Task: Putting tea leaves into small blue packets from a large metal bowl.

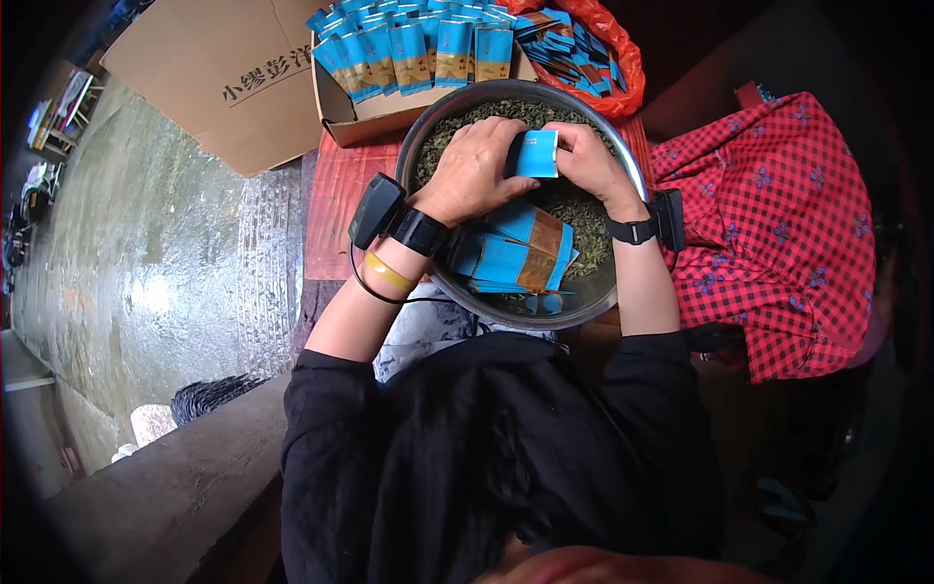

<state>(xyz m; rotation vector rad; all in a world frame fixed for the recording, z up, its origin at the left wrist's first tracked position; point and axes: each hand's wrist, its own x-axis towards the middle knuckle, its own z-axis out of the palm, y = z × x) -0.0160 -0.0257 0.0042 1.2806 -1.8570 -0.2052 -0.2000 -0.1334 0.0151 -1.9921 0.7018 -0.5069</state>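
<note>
A blue foil tea packet [538, 154] is held crosswise above a round stainless steel basin [626, 150]. My left hand [474, 166] grips its left part, thumb below and fingers over the top. At the packet's right end, my right hand [588, 162] has its fingers on the edge; some fingertips are hidden. Dark green loose tea leaves [587, 219] lie in the basin beneath both hands. A fanned stack of flat blue and gold packets [522, 252] rests on the leaves at the basin's near side.
Beyond the basin, an open cardboard box [350, 130] holds many upright filled packets [410, 55]. A red plastic bag [633, 77] with flat packets [576, 55] stands beside it. Red checkered cloth [773, 219] hangs at right. A red wooden surface [339, 197] supports the basin.
</note>
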